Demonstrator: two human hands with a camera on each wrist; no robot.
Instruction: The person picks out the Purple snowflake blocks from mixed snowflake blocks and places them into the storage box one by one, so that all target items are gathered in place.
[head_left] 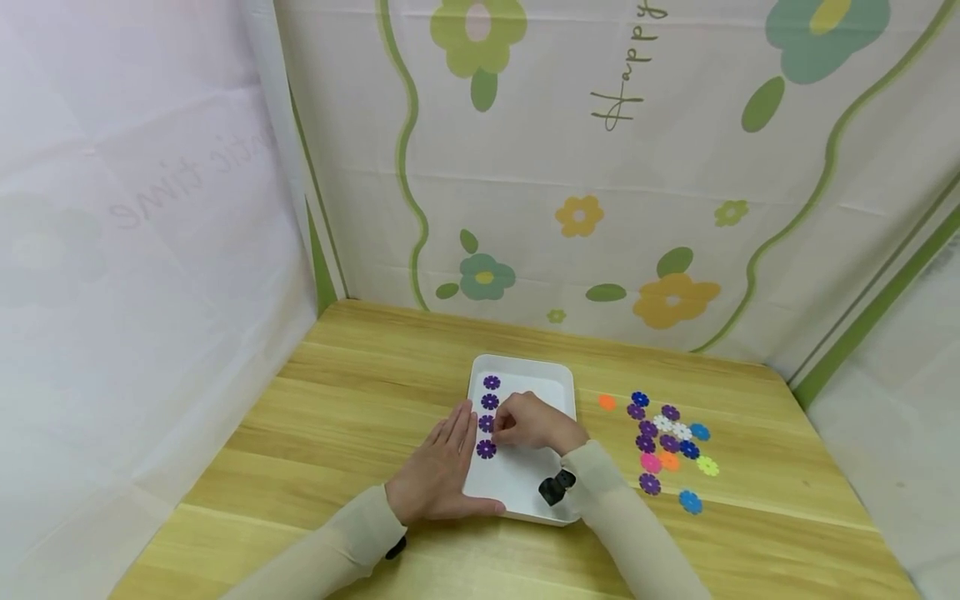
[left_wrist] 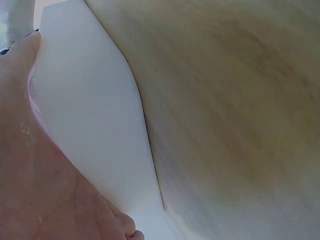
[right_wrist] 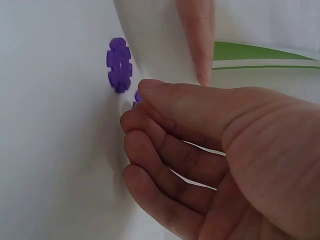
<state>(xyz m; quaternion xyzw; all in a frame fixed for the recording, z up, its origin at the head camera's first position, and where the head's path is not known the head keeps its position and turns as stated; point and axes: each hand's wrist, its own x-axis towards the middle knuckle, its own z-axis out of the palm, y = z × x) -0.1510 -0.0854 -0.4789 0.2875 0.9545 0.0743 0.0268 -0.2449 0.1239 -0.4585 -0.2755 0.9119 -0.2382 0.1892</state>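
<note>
Several purple snowflake discs [head_left: 486,450] lie in a column along the left side of a white tray [head_left: 525,496]. My right hand [head_left: 528,422] is over the tray with curled fingers, thumb and index fingertips at the third disc from the back. In the right wrist view, a sliver of that purple disc [right_wrist: 137,97] shows between thumb and index finger; the rest is hidden. Another purple snowflake disc [right_wrist: 119,65] lies on the tray nearby. My left hand [head_left: 438,471] rests against the tray's left wall, fingers straight, with its thumb at the front edge.
To the right of the tray, loose snowflake discs lie scattered on the wooden table [head_left: 360,400], among them a white disc [head_left: 681,431], a pink disc [head_left: 651,463], a yellow disc [head_left: 707,466] and a light blue disc [head_left: 691,502]. Printed curtains [head_left: 525,167] hang behind and beside the table.
</note>
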